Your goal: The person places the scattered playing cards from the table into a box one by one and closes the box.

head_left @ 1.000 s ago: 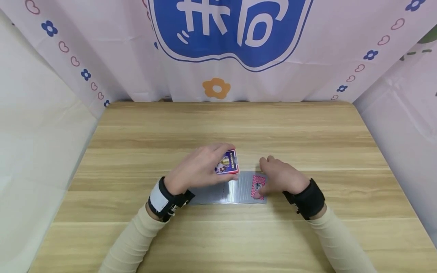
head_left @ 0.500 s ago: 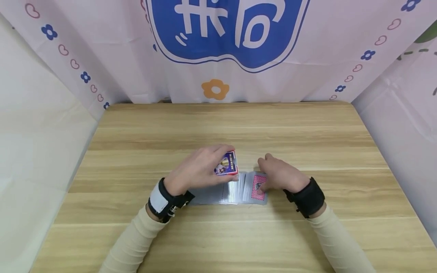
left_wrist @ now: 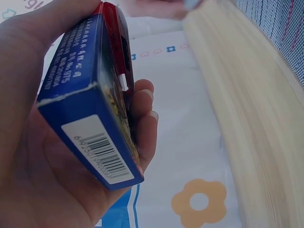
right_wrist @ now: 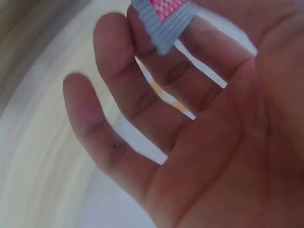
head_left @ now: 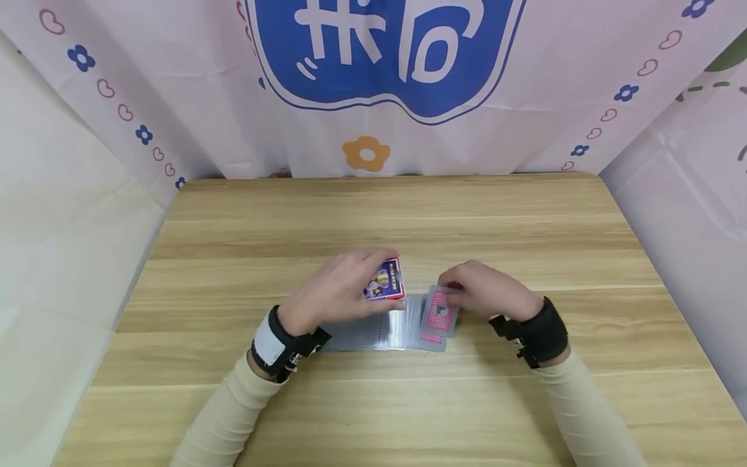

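Glossy printed cardboard card box [head_left: 386,280], smooth shiny cards [head_left: 403,327], matt wood-grain table [head_left: 373,214], thin cloth backdrop [head_left: 525,97]

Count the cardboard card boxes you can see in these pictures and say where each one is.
1. The blue and red cardboard card box is gripped in the left hand, just above the spread row of grey-backed playing cards. No other shows, though hands could hide something.

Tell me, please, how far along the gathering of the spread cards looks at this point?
Early on, it seems. The left hand holds the card box above the table. The right hand pinches one red-backed card, lifted off the end of the row. The rest of the spread cards lie fanned on the wood, not yet gathered or boxed.
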Demonstrator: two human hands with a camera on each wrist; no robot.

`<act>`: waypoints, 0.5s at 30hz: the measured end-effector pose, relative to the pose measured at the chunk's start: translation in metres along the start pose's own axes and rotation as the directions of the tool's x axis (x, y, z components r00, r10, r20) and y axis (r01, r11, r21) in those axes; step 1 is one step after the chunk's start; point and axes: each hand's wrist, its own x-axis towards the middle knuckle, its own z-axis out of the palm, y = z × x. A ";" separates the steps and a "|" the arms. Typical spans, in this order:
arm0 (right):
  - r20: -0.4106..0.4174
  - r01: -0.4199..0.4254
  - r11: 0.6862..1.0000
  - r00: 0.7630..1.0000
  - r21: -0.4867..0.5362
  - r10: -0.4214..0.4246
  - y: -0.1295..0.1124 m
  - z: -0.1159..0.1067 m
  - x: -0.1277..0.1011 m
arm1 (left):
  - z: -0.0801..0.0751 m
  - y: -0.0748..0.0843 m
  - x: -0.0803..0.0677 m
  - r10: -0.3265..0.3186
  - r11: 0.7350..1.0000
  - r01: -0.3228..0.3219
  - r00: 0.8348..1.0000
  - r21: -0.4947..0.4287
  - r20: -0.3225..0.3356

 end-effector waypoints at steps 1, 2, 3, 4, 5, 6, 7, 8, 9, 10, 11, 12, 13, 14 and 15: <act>-0.007 0.022 0.996 1.000 0.089 -0.022 0.000 -0.004 -0.003 | 0.000 0.000 0.000 -0.001 1.000 0.001 1.000 -0.003 -0.002; -0.026 0.044 0.982 0.999 0.184 -0.040 0.001 -0.008 -0.006 | -0.001 -0.001 -0.001 -0.001 1.000 0.001 1.000 -0.006 -0.003; -0.048 0.053 0.957 0.998 0.285 -0.041 0.001 -0.012 -0.009 | -0.001 -0.001 -0.001 -0.002 1.000 0.001 1.000 -0.008 -0.004; -0.079 0.058 0.921 0.996 0.384 -0.029 0.001 -0.016 -0.013 | -0.001 -0.001 -0.001 0.000 1.000 -0.001 1.000 -0.008 -0.004; -0.112 0.058 0.877 0.994 0.477 -0.004 0.000 -0.019 -0.016 | -0.001 -0.001 0.000 0.002 1.000 -0.002 1.000 -0.009 -0.004; -0.147 0.068 0.831 0.989 0.552 0.016 -0.001 -0.022 -0.019 | -0.001 -0.001 0.000 0.005 1.000 -0.005 1.000 -0.009 -0.004; -0.178 0.080 0.788 0.983 0.611 0.039 -0.002 -0.024 -0.021 | -0.001 -0.001 0.000 0.006 1.000 -0.006 1.000 -0.010 -0.004; -0.206 0.092 0.755 0.977 0.649 0.058 -0.004 -0.025 -0.022 | 0.000 -0.001 0.000 0.008 1.000 -0.008 1.000 -0.010 -0.005; -0.225 0.099 0.729 0.971 0.677 0.077 -0.006 -0.025 -0.022 | 0.000 -0.001 0.000 0.009 1.000 -0.009 1.000 -0.010 -0.005; -0.242 0.108 0.713 0.966 0.693 0.089 -0.008 -0.024 -0.021 | 0.000 -0.001 0.001 0.010 1.000 -0.010 1.000 -0.010 -0.006; -0.256 0.116 0.702 0.962 0.703 0.097 -0.010 -0.023 -0.020 | 0.000 -0.001 0.001 0.010 1.000 -0.010 1.000 -0.012 -0.005; -0.271 0.123 0.700 0.957 0.703 0.104 -0.012 -0.021 -0.018 | 0.000 0.000 0.001 0.010 1.000 -0.010 1.000 -0.011 -0.006; -0.284 0.125 0.704 0.952 0.699 0.113 -0.014 -0.019 -0.016 | 0.000 0.000 0.001 0.011 1.000 -0.011 1.000 -0.014 -0.008; -0.294 0.127 0.710 0.949 0.692 0.116 -0.016 -0.016 -0.015 | 0.000 0.000 0.001 0.010 1.000 -0.010 1.000 -0.016 -0.009; -0.301 0.132 0.714 0.947 0.688 0.116 -0.017 -0.014 -0.013 | 0.000 0.001 0.001 0.007 1.000 -0.007 1.000 -0.017 -0.007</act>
